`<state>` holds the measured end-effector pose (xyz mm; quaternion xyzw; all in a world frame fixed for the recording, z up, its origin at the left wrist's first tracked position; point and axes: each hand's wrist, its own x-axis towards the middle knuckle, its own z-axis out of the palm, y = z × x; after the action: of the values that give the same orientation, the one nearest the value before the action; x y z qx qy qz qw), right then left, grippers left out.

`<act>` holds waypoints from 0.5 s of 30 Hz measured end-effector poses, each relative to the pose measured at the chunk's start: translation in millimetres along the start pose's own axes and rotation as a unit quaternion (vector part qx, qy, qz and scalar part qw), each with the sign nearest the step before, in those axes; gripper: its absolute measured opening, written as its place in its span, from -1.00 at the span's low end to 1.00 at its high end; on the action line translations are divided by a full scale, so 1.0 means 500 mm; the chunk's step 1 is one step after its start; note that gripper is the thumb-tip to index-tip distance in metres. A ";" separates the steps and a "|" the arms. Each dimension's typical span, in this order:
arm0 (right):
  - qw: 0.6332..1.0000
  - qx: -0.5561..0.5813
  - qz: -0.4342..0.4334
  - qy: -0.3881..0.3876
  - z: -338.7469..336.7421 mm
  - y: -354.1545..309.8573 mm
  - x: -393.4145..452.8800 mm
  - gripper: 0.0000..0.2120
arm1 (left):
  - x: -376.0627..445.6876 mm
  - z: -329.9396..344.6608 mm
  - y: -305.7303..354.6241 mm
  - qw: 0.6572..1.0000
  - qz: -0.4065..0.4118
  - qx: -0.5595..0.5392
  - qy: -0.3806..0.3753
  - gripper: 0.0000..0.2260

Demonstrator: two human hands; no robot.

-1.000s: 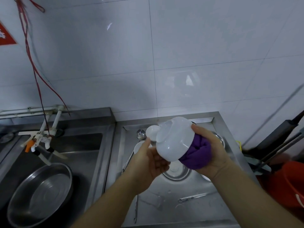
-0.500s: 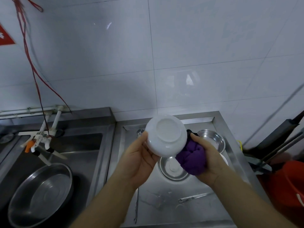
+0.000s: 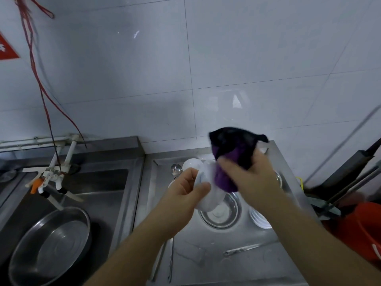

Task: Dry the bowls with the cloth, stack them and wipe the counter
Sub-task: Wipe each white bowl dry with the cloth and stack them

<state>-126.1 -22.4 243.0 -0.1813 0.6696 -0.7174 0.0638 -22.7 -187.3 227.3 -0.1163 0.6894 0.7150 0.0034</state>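
Note:
My left hand (image 3: 186, 189) grips a white bowl (image 3: 210, 196), held on its side above the steel counter (image 3: 198, 256). My right hand (image 3: 250, 177) clutches a purple and black cloth (image 3: 233, 159) and presses it into the bowl's open side. The cloth is blurred and its dark end sticks up above my fingers. Below the bowl a steel bowl (image 3: 221, 216) rests on the counter. A stack of white dishes (image 3: 258, 220) lies to its right, partly hidden by my right forearm. A small white dish (image 3: 191, 164) sits behind.
A sink (image 3: 92, 190) lies to the left with a large steel basin (image 3: 49, 246) in it and a tap (image 3: 49, 178) above. A ladle (image 3: 176, 169) and tongs (image 3: 241, 249) lie on the counter. A red bucket (image 3: 358, 230) stands at the right. Tiled wall behind.
The bowl has turned from base facing me to lying on its side. My right hand rose with the cloth and pushed it into the bowl.

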 end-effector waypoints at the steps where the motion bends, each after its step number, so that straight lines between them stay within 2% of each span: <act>1: 0.990 -0.108 -0.066 -0.056 0.001 -0.005 -0.005 -0.72 | -0.002 0.000 0.001 1.000 0.002 -0.001 -0.016 -0.80; 3: 0.933 -0.258 -0.195 -0.157 -0.001 -0.007 -0.007 -0.74 | -0.007 -0.003 0.002 0.999 0.000 -0.008 -0.043 -0.72; 4: 0.915 -0.281 -0.219 -0.187 -0.003 -0.004 -0.005 -0.74 | -0.011 -0.007 0.000 0.999 -0.002 -0.016 -0.051 -0.69; 5: 0.917 -0.274 -0.207 -0.204 -0.004 -0.003 -0.004 -0.76 | -0.015 -0.010 -0.003 0.998 -0.005 -0.028 -0.055 -0.67; 7: 0.953 -0.200 -0.135 -0.183 -0.007 0.000 0.002 -0.83 | -0.022 -0.018 -0.005 0.998 -0.008 -0.045 -0.051 -0.70; 10: 0.995 -0.069 -0.014 -0.069 -0.003 0.009 0.015 -0.79 | -0.031 -0.020 -0.001 0.997 0.001 -0.067 -0.038 -0.75; 13: 0.992 0.082 0.096 -0.011 -0.001 0.018 0.027 -0.70 | -0.035 -0.018 0.008 0.992 0.020 -0.115 -0.038 -0.82; 15: 0.972 0.168 0.166 0.017 0.000 0.020 0.027 -0.78 | -0.038 -0.013 0.016 0.988 0.035 -0.148 -0.037 -0.83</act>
<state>-140.3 -28.0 235.4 -0.0420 0.5612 -0.8020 0.2003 -4.6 -191.0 238.2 -0.0647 0.5791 0.8126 -0.0136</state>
